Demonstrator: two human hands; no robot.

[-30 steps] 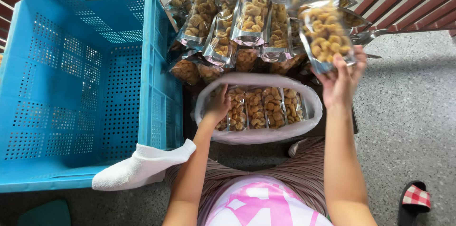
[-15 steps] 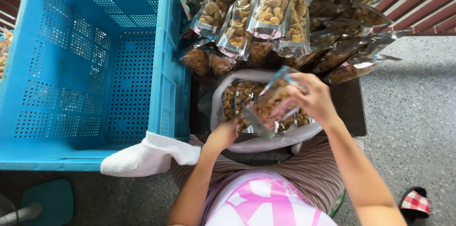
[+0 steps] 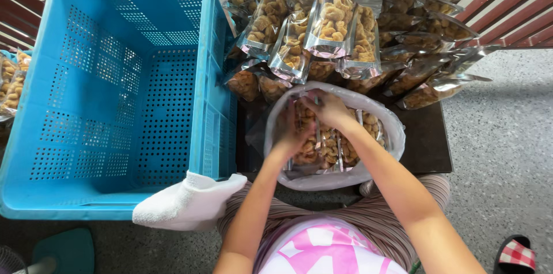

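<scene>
Both hands are inside a large clear plastic bag (image 3: 391,130) that sits on a dark low table in front of me. Several clear pouches of yellow-brown snacks (image 3: 322,144) stand packed in the bag. My left hand (image 3: 291,130) presses on the pouches at the bag's left side. My right hand (image 3: 328,108) reaches in beside it, fingers curled around the top of a snack pouch. A heap of the same snack pouches (image 3: 328,26) lies stacked beyond the bag.
A big blue perforated plastic crate (image 3: 109,89) stands at the left, touching the table. A white cloth (image 3: 187,202) hangs over its near corner. More pouches (image 3: 10,81) lie at the far left edge. A red checked slipper (image 3: 515,254) rests on the speckled floor.
My right hand has brought a pouch down from up beside the heap into the big bag. My left hand stayed at the bag's pouches. The view has shifted left.
</scene>
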